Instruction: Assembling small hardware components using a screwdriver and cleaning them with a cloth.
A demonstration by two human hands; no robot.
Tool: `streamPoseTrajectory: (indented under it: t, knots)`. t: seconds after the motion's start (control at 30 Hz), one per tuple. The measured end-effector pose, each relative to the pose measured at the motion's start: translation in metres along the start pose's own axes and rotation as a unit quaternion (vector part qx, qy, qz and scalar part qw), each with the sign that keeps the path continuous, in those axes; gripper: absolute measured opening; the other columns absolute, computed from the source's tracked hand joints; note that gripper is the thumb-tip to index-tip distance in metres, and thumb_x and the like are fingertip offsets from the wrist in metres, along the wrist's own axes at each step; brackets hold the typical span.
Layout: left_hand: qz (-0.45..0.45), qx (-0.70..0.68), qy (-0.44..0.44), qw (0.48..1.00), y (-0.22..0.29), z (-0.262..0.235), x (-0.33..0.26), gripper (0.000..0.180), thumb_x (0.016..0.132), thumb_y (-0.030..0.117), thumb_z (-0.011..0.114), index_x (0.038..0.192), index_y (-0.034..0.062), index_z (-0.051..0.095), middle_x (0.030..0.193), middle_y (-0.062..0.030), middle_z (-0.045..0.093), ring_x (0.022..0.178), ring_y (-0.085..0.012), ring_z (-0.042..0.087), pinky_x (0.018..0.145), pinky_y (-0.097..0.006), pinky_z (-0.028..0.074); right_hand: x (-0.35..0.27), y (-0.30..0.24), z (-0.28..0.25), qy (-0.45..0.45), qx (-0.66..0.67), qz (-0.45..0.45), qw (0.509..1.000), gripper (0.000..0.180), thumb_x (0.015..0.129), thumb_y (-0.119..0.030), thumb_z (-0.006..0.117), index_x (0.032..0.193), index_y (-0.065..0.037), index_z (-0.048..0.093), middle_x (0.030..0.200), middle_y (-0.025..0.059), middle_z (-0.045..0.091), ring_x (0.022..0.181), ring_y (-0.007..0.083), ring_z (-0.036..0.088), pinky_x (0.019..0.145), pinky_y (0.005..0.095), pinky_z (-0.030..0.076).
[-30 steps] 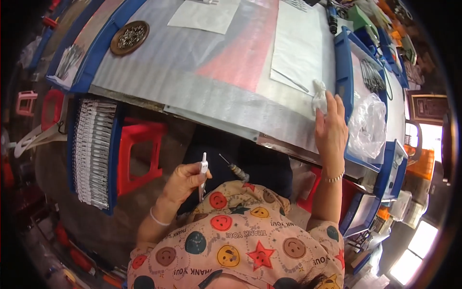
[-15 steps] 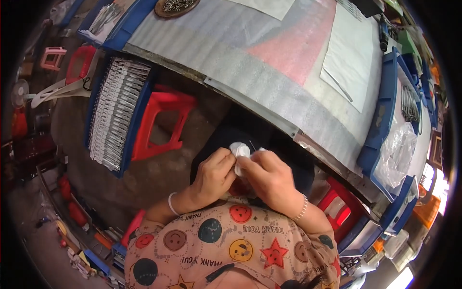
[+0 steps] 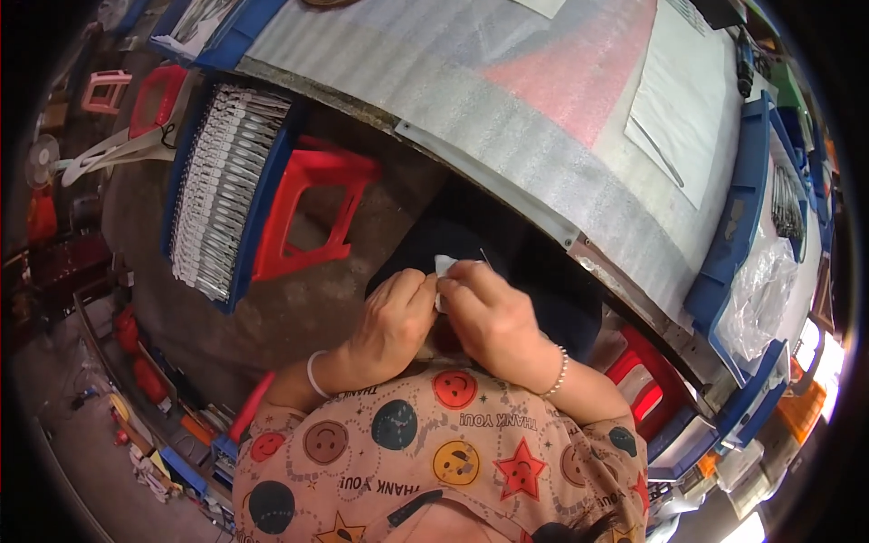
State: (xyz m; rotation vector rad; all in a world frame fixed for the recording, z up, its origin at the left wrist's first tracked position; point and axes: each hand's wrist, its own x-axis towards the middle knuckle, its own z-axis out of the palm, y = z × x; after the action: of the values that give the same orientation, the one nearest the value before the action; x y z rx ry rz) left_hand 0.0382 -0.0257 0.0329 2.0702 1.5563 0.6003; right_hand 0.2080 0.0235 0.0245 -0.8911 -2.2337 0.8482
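My left hand is closed, its fingertips pinching a small piece of white cloth or tissue above my dark-clothed lap. Close against it, my right hand is also closed on the white piece, which mostly disappears between the fingers. Beyond the right fingers pokes a thin metal tip; I cannot make out what it belongs to. Both hands are just short of the table's near edge.
Across the front runs a table with a translucent cover. A white sheet with a thin metal rod lies on it. To the left are a blue tray of metal pieces and a red stool. A blue bin with clear plastic stands right.
My right hand has moved over the white cloth and now covers most of it. Less of the thin metal tip shows. The whole view has shifted slightly.
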Motion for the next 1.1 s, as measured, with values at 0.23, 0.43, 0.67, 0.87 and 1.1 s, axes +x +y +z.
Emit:
streamPoseTrajectory:
  t: [0.23,0.43,0.67,0.87,1.1]
  knots:
    - [-0.004,0.0,-0.018,1.0,-0.005,-0.001,-0.002,0.023,0.078,0.001,0.065,0.099,-0.0014,0.057,0.084,-0.0135,0.05,0.075,-0.0311,0.057,0.068,-0.04,0.048,-0.002,0.008,-0.007,0.025,0.053,-0.029,0.998,0.02,0.075,0.002,0.063,0.094,0.001,0.061,0.096,0.0161,0.06,0.075,0.0294,0.064,0.059,0.036,0.054]
    - [-0.015,0.003,-0.008,1.0,-0.001,-0.001,-0.006,0.023,0.077,0.001,0.064,0.099,-0.001,0.057,0.084,-0.014,0.051,0.077,-0.0318,0.057,0.067,-0.04,0.048,-0.006,0.023,-0.012,0.062,0.022,0.104,0.992,0.015,0.075,0.002,0.063,0.09,0.0,0.061,0.094,0.0155,0.062,0.075,0.0346,0.064,0.059,0.0387,0.053]
    - [-0.061,-0.062,-0.033,0.996,-0.005,-0.001,-0.005,0.018,0.082,0.003,0.065,0.099,-0.0005,0.059,0.085,-0.0148,0.054,0.076,-0.0343,0.059,0.066,-0.04,0.049,-0.008,0.031,-0.006,0.054,-0.004,0.077,0.996,0.019,0.072,0.003,0.063,0.091,-0.001,0.061,0.093,0.0157,0.063,0.072,0.0334,0.064,0.058,0.0361,0.053]
    - [-0.33,-0.497,-0.207,0.775,-0.02,0.011,-0.02,0.015,0.096,0.008,0.053,0.099,-0.0052,0.059,0.079,-0.0038,0.057,0.072,-0.01,0.054,0.062,-0.029,0.046,-0.008,0.018,-0.002,-0.033,0.026,-0.019,0.999,0.028,0.071,-0.004,0.067,0.098,-0.001,0.062,0.101,0.013,0.065,0.075,0.0275,0.066,0.061,0.0325,0.055]
    - [-0.069,-0.192,-0.053,0.978,-0.004,0.012,-0.023,0.026,0.078,-0.003,0.06,0.104,-0.0036,0.059,0.089,-0.0164,0.054,0.081,-0.035,0.059,0.069,-0.038,0.049,-0.017,0.004,-0.003,-0.064,-0.003,-0.013,0.998,0.025,0.073,-0.002,0.065,0.098,0.0,0.063,0.096,0.0138,0.066,0.074,0.0289,0.066,0.061,0.0341,0.055]
